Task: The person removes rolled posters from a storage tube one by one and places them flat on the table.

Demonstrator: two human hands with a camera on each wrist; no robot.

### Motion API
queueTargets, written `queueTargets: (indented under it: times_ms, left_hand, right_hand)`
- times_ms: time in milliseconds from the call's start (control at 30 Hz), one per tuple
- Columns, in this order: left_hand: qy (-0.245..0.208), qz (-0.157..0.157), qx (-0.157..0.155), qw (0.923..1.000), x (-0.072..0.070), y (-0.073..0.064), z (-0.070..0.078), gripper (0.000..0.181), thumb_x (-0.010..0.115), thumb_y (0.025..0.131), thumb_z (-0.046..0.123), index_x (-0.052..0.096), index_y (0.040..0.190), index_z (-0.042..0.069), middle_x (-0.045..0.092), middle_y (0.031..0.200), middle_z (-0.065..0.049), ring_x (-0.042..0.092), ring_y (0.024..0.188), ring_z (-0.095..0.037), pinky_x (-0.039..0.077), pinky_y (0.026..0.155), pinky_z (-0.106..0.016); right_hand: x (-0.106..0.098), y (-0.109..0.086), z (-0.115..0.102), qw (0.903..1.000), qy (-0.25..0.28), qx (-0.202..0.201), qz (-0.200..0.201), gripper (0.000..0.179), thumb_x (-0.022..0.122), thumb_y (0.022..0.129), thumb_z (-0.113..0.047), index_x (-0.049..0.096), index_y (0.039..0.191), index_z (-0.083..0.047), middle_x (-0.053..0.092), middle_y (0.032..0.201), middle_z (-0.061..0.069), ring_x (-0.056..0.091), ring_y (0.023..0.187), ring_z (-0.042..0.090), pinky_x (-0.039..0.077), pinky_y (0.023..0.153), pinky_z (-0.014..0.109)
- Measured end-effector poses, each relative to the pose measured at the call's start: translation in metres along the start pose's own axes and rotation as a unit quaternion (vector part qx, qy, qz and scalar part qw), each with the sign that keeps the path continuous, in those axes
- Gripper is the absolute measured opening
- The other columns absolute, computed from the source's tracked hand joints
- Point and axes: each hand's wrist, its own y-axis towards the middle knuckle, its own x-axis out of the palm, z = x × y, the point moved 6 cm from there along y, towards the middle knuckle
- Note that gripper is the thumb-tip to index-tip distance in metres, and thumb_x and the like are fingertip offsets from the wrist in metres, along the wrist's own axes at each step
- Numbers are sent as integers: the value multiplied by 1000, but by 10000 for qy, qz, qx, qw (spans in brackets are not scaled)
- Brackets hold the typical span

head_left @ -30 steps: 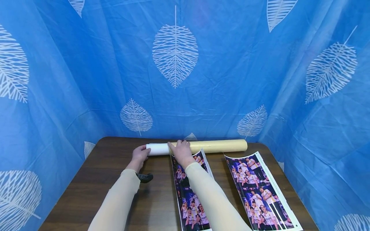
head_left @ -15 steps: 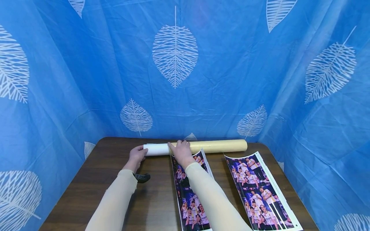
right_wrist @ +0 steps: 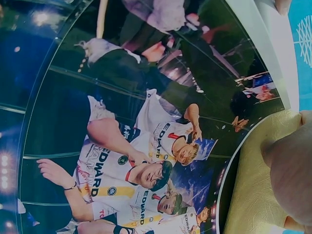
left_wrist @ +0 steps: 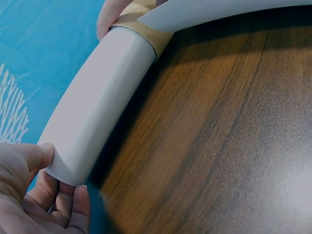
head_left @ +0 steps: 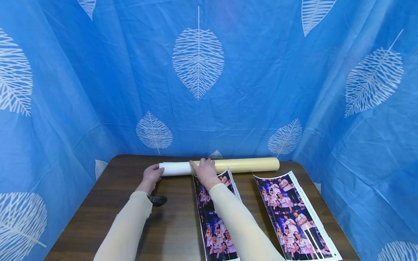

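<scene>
A roll of white paper (head_left: 176, 169) sticks out of the left end of a pale yellow cardboard tube (head_left: 251, 165) lying along the table's back edge. My left hand (head_left: 151, 175) pinches the free end of the roll; in the left wrist view the thumb (left_wrist: 41, 155) lies on top and the fingers bend underneath. My right hand (head_left: 205, 172) grips the tube close to its mouth. Beneath my right forearm lies a glossy printed poster (head_left: 204, 217) with curled edges, which fills much of the right wrist view. The tube's inside is hidden.
A second glossy poster (head_left: 290, 214) lies at the right of the dark wooden table (head_left: 98, 217), its edges lifting. Blue cloth (head_left: 245, 90) with white leaf prints hangs behind and on both sides. A black strap device (head_left: 158, 201) sits at my left wrist.
My left hand has moved a little to the left, and more of the white paper roll shows outside the tube. My right hand and the tube stay in place.
</scene>
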Motion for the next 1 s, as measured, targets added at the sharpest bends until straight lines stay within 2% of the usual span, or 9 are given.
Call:
queueTargets:
  times_ms: [667,1000]
  left_hand:
    - [103,39,-42,9999,-5,4,-2,57,54,107,18,34,156,-3,33,159,-28,38,138,-42,38,114,-50]
    - [138,63,33,9999,-10,3,-2,55,53,107,16,35,155,-5,34,157,-29,39,137,-42,38,114,-51]
  right_hand:
    - [7,3,-1,9992,-9,-19,-410,54,51,103,-14,47,151,-40,61,112,17,60,97,34,52,85,48]
    - [8,3,-1,9992,-93,-32,-391,55,52,104,-15,46,152,-40,60,112,17,61,97,35,53,86,48]
